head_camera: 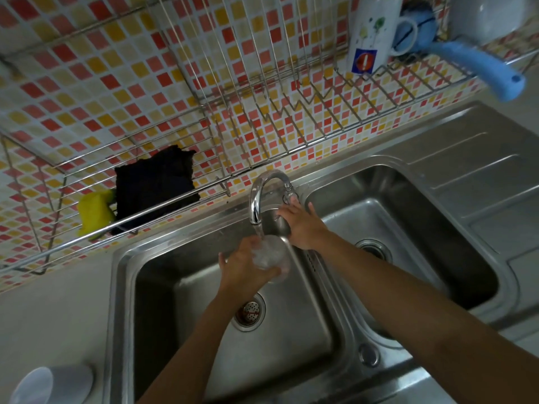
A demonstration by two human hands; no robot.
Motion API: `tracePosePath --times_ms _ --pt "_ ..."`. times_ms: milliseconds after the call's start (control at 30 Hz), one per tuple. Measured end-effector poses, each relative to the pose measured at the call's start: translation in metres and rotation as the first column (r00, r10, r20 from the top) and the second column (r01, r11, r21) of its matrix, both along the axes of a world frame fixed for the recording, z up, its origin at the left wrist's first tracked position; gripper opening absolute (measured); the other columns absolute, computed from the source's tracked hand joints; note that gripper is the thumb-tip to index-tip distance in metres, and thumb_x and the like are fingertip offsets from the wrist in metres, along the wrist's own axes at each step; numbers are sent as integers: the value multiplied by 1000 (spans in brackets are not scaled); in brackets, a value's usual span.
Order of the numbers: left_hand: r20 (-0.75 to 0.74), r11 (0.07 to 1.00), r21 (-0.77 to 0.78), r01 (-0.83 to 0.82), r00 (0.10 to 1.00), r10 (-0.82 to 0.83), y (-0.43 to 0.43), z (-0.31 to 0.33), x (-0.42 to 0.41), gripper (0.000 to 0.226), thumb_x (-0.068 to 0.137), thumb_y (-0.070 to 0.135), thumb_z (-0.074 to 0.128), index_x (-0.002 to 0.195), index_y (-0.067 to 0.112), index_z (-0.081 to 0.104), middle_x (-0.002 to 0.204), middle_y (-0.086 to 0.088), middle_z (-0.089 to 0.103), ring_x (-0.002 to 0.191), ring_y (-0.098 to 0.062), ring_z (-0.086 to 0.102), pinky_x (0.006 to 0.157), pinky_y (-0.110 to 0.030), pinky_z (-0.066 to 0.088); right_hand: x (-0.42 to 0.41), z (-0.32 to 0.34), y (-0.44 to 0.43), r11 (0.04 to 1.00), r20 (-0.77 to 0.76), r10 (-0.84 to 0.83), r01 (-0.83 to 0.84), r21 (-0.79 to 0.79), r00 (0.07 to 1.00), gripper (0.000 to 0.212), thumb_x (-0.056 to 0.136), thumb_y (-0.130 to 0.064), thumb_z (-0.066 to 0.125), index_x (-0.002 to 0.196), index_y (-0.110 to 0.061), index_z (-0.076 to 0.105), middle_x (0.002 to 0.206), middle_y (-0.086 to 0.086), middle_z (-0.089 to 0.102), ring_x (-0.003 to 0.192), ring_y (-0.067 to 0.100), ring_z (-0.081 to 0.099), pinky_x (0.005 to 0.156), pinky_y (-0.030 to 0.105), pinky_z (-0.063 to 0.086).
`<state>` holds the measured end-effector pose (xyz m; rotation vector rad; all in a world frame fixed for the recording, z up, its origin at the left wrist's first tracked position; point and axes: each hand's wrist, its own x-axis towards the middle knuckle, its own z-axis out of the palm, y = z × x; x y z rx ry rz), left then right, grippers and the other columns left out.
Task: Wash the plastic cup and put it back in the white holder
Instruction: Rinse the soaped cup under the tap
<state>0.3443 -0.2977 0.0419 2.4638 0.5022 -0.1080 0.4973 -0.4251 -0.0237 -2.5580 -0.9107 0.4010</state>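
A clear plastic cup [269, 253] sits upright in my left hand [243, 265], whose fingers curl round its side over the left sink basin. Water runs from the chrome tap [258, 199] straight into the cup. My right hand [300, 224] reaches behind the spout and holds the tap lever; how its fingers lie on the lever is hidden. A white round holder [54, 384] lies at the bottom left corner on the counter, its open mouth facing the camera.
A steel double sink [344, 322] fills the middle, with a drain strainer [249, 312] in the left basin. A wire wall rack [180, 158] holds a yellow sponge [94, 214], a black cloth [157, 182], a white mug [372, 33] and a blue-handled item [478, 64].
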Motion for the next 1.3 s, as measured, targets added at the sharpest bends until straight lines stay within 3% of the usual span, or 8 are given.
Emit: tracePosePath --times_ms 267,367,433,533,900,1067,1133,1300 --pt "15 999 10 39 999 -39 5 -6 -4 78 57 59 82 120 31 44 108 18 55 112 -10 56 116 -52 14 5 -1 6 973 -198 -45 87 212 979 41 83 -20 72 121 -19 56 157 14 20 148 27 6 116 41 24" --pt "40 1000 5 28 999 -28 8 -10 -8 78 56 59 83 119 33 45 111 19 56 109 -7 56 114 -54 17 5 5 8 905 -319 -142 253 343 937 31 83 -29 72 106 -16 57 138 14 42 118 22 50 89 20 43" --pt "60 999 12 44 997 -45 8 -11 -8 79 56 58 83 120 31 46 113 19 56 108 -7 56 112 -54 20 9 10 4 806 -442 -206 407 429 873 24 87 -38 66 99 -20 55 111 3 55 93 15 55 74 20 40" --pt "82 998 3 56 995 -56 7 -13 -10 80 55 60 82 121 33 47 114 20 56 106 -5 57 112 -55 21 17 10 -6 662 -656 -211 599 449 725 26 88 -49 60 95 -24 62 101 -3 65 94 14 61 80 29 45" --pt "177 997 -71 -5 984 18 -2 -13 0 75 56 54 85 116 36 45 113 17 58 108 -7 55 115 -44 19 10 16 0 520 -742 -205 714 469 638 23 91 -35 63 101 -15 64 96 -2 66 88 11 61 76 20 46" --pt "273 966 -246 -78 951 146 -2 -16 -1 77 56 33 91 119 28 47 118 10 47 105 -10 51 94 -30 47 -16 20 -8 529 -575 -329 651 545 749 34 93 -30 60 121 -12 52 114 -5 62 101 4 59 83 11 44" --pt "272 966 -248 -78 951 147 1 -22 -3 79 57 25 92 121 25 46 119 7 42 104 -12 53 82 -15 45 -41 6 -15 583 -420 -450 616 530 788 47 94 -35 57 135 -17 42 128 -3 59 113 10 57 96 27 46" --pt "102 996 -41 -83 991 87 12 -45 -10 84 55 34 89 127 22 46 122 1 41 104 -20 54 90 -34 49 -95 -35 -34 851 -36 -367 352 390 929 51 96 -19 53 145 -10 37 149 10 41 137 25 38 111 33 29"
